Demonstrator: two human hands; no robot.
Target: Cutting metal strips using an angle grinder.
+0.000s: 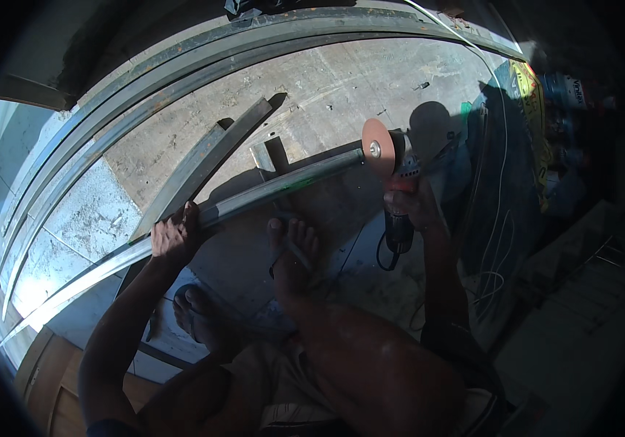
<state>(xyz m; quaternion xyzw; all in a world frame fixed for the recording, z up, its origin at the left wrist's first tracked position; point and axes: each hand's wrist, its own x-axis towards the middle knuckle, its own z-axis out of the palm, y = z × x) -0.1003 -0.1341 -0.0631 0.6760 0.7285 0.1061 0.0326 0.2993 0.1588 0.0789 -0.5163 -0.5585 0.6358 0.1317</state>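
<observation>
My left hand (173,237) is wrapped round a long grey metal bar (283,187) that runs from the lower left toward the middle right. In my right hand (422,207) is a red and black angle grinder (400,227), gripped by its body. Its reddish-brown disc (379,138) stands upright by the bar's right end; whether they touch I cannot tell. A short metal piece (262,156) lies crosswise beside the bar. Another metal length (210,158) slants away from my left hand.
Several long metal bars (203,54) curve across the far side of the floor. A white cable (500,95) trails down the right, near a yellow printed sheet (531,109) and containers (561,91). My sandalled feet (294,244) are close below the bar. A wooden panel (54,379) is at lower left.
</observation>
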